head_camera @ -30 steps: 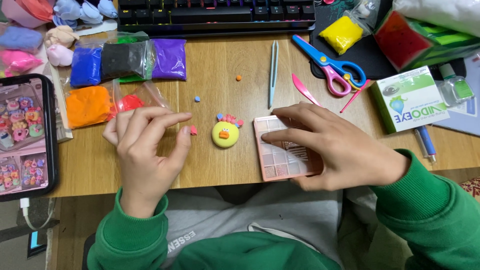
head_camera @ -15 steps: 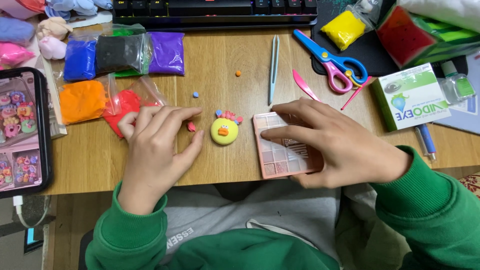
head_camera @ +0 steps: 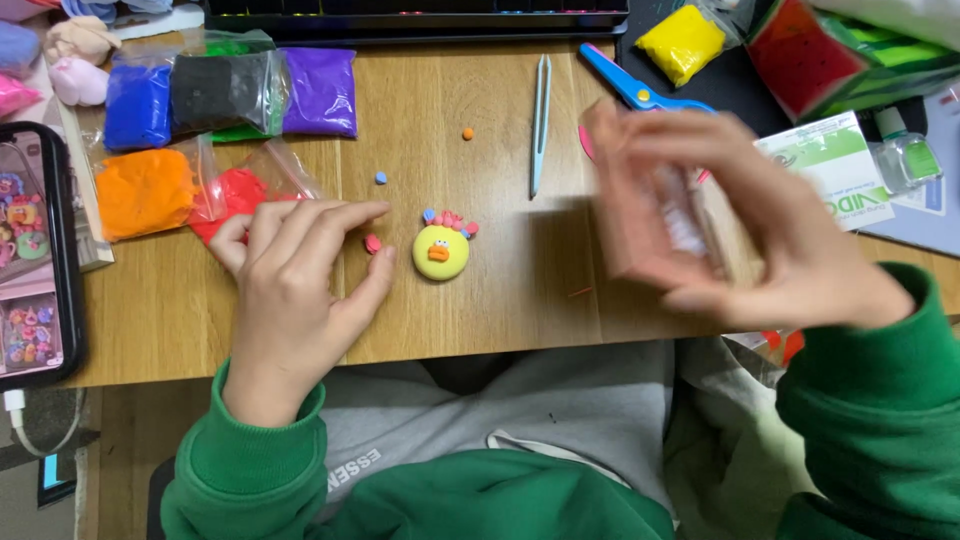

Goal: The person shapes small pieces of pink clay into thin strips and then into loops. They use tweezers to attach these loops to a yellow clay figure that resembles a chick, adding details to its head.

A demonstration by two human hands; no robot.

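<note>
A round yellow clay face with an orange beak and small pink and blue bits on top lies on the wooden desk. My left hand rests flat beside it, thumb and forefinger close around a tiny pink clay ball. My right hand, blurred by motion, holds a pink rectangular block lifted above the desk at the right.
Bags of orange, red, blue, black and purple clay lie at the back left. A phone sits at the left edge. Tweezers, blue scissors, yellow clay, a keyboard and small clay balls lie behind.
My right hand has lifted the pink block off the desk and swung it to the right. My left hand stays beside the small pink ball.
</note>
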